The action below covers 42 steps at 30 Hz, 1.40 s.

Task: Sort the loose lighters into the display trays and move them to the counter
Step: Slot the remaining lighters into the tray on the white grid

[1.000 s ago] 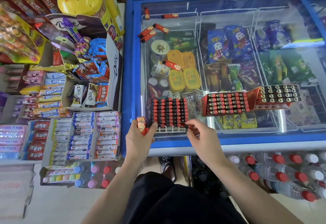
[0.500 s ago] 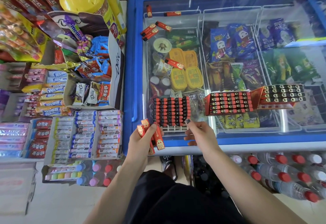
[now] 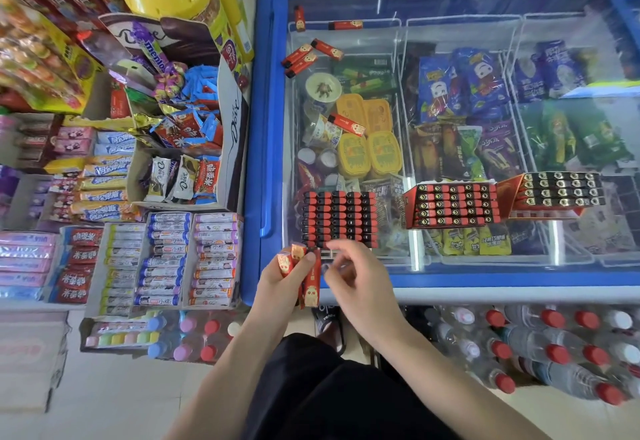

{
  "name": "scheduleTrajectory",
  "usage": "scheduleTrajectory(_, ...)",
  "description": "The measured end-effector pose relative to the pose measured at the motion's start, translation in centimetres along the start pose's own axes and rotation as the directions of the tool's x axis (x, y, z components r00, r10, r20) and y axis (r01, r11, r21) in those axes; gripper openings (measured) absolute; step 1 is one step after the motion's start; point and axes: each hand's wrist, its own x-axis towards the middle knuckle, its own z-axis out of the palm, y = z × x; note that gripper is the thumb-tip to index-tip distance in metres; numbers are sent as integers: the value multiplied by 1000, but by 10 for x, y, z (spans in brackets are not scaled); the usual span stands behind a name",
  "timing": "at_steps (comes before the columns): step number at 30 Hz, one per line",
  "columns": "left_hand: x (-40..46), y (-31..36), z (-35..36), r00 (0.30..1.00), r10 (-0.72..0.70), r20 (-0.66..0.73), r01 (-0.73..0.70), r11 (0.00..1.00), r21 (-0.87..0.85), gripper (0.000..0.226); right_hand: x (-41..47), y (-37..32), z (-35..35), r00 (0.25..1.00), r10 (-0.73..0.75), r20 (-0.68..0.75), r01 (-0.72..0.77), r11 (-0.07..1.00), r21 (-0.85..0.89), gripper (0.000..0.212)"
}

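The left hand [image 3: 277,284] is gripping a small bundle of red lighters [image 3: 304,273], slim printed plastic sticks, at the freezer's near edge. Just at its three o'clock, the right hand [image 3: 360,284] is reaching in with fingers curled; whether it is pinching one is blurred, so I cannot tell. The step in hand looks like feeding held lighters into the nearest display tray [image 3: 337,220]. That tray is sitting at twelve o'clock from the hands on the smooth glass lid [image 3: 450,41], with empty slots showing along its near row. Next, one lighter probably needs seating upright there. Two fuller trays [image 3: 453,206] are lying at two o'clock. Loose lighters [image 3: 311,53] are lying farther off, around twelve.
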Motion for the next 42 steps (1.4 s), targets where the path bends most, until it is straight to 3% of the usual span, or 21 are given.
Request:
scheduleTrajectory(2, 0, -2, -4, 999, 20, 49, -21, 999, 25, 24, 6, -7, 3, 997, -44, 62, 48, 997, -61, 45)
scheduleTrajectory(5, 0, -3, -10, 996, 42, 81, -43, 999, 13, 22, 13, -8, 5, 993, -44, 109, 58, 990, -129, 33)
scheduleTrajectory(10, -1, -3, -19, 985, 78, 153, -82, 996, 22, 25, 13, -2, 8, 969, 166, 184, -178, 983, 53, 18)
scheduleTrajectory(13, -1, -4, -24, 980, 83, 181, -87, 996, 12, 33, 14, -4, 6, 952, 204, 228, -228, 970, 80, 13)
scheduleTrajectory(18, 5, -10, -29, 998, 50, 38, -50, 999, 5, 25, 15, -2, 7, 988, 73, 137, -83, 994, 74, 9)
scheduleTrajectory(21, 11, -8, -29, 998, -12, -58, 6, 996, -94, 28, 17, 6, 11, 989, -115, 88, 126, 984, -127, 12)
scheduleTrajectory(24, 14, -3, -25, 996, -68, -53, 63, 993, -100, 25, 18, 13, 17, 956, -282, 78, 292, 902, -320, 12)
scheduleTrajectory(30, 11, 1, -15, 992, -128, -18, 121, 971, -208, 21, 19, 31, 33, 939, -327, 102, 335, 808, -485, 14)
scheduleTrajectory(34, 7, 2, -13, 990, -138, -1, 130, 938, -320, 18, 21, 33, 35, 939, -334, 87, 324, 766, -556, 28)
scheduleTrajectory(42, 5, 6, -12, 991, -130, 39, 135, 942, -307, 22, 30, 24, 34, 907, -396, 144, 392, 666, -635, 40)
